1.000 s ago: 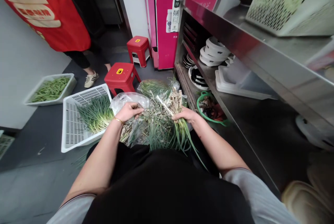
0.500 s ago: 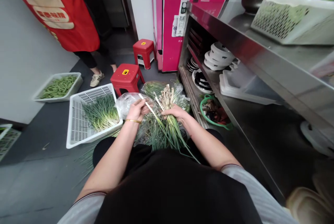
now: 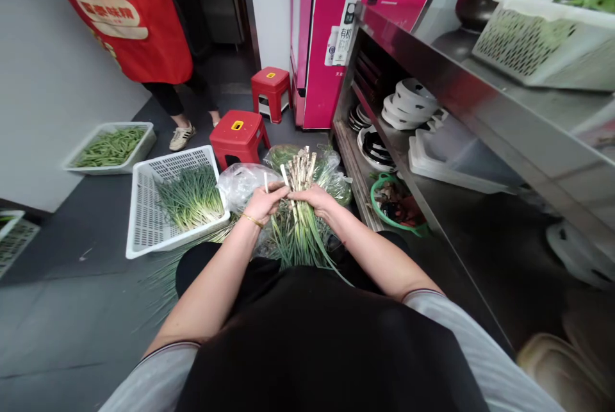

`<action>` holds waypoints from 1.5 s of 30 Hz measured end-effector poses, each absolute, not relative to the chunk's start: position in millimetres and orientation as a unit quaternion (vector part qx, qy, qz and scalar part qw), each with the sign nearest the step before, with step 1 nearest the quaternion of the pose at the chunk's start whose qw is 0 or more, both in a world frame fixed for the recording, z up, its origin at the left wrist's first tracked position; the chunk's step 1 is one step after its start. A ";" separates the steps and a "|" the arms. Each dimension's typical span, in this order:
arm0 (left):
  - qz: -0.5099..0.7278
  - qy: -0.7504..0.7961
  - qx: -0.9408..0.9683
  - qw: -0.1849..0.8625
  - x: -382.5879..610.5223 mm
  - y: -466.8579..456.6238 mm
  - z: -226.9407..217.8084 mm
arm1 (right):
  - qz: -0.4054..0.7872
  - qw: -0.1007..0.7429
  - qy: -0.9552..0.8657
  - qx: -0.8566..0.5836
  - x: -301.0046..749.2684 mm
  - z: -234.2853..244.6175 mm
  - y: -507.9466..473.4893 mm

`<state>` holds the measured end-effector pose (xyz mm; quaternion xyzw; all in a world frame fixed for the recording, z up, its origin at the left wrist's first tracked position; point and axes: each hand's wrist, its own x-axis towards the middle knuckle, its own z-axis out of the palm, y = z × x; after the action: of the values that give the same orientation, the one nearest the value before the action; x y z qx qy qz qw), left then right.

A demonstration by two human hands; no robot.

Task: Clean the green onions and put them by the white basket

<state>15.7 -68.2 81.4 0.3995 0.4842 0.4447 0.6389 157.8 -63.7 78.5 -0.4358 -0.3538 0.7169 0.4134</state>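
Observation:
My right hand [image 3: 313,199] is closed around a bunch of green onions [image 3: 302,172], their pale, soil-stained root ends up and green tops hanging toward my lap. Against it, my left hand [image 3: 266,202] is closed on a single green onion [image 3: 266,181] whose clean white end sticks up. The fingertips of both hands meet at the left side of the bunch. More green onions [image 3: 192,197] lie in a white perforated basket [image 3: 144,207] to the left. Clear plastic bags [image 3: 245,182] lie around and beyond my hands.
Two red stools [image 3: 239,133] stand ahead. A tub of green beans [image 3: 110,148] sits at the left wall, near a person in a red apron [image 3: 154,40]. On the right, a steel shelf unit [image 3: 432,72] holds dishes [image 3: 408,104], with a green basket [image 3: 384,213] low down.
My left hand has moved right, up to the bunch in my right hand. Its single onion has turned from slanted to nearly upright. The view has shifted slightly.

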 end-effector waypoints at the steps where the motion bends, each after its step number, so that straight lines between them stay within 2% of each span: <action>1: 0.437 0.485 0.389 0.650 14.3 -67.3 82.1 | 0.719 0.408 -0.365 -0.428 159.2 77.5 -65.9; 12: 0.443 0.469 0.463 0.607 -10.7 -59.7 103.5 | 0.693 0.397 -0.400 -0.450 201.1 63.9 -78.6; 17: 0.460 0.413 0.484 0.619 -11.6 -54.0 111.4 | 0.699 0.357 -0.450 -0.426 181.1 57.1 -78.5; 21: 0.472 0.428 0.465 0.615 -16.5 -48.4 110.2 | 0.706 0.394 -0.391 -0.439 184.9 57.7 -73.7; 25: 0.404 0.514 0.553 0.516 -22.3 -43.8 100.1 | 0.736 0.355 -0.383 -0.430 195.6 62.6 -70.6; 29: 0.378 0.497 0.650 0.434 -9.9 -49.3 90.3 | 0.733 0.369 -0.386 -0.423 187.2 65.3 -68.6; 36: 0.393 0.509 0.590 0.488 12.8 -61.5 74.5 | 0.730 0.401 -0.354 -0.425 170.8 58.9 -64.4; 40: 0.408 0.519 0.479 0.579 -6.4 -55.3 83.8 | 0.688 0.429 -0.366 -0.457 185.1 53.8 -61.3; 45: 0.447 0.509 0.431 0.596 -23.9 -43.4 95.1 | 0.706 0.329 -0.479 -0.404 186.5 54.1 -70.4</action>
<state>-23.9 -43.4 95.1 0.4310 0.5088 0.4475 0.5960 186.5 -70.4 54.1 -0.4038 -0.4792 0.7063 0.3293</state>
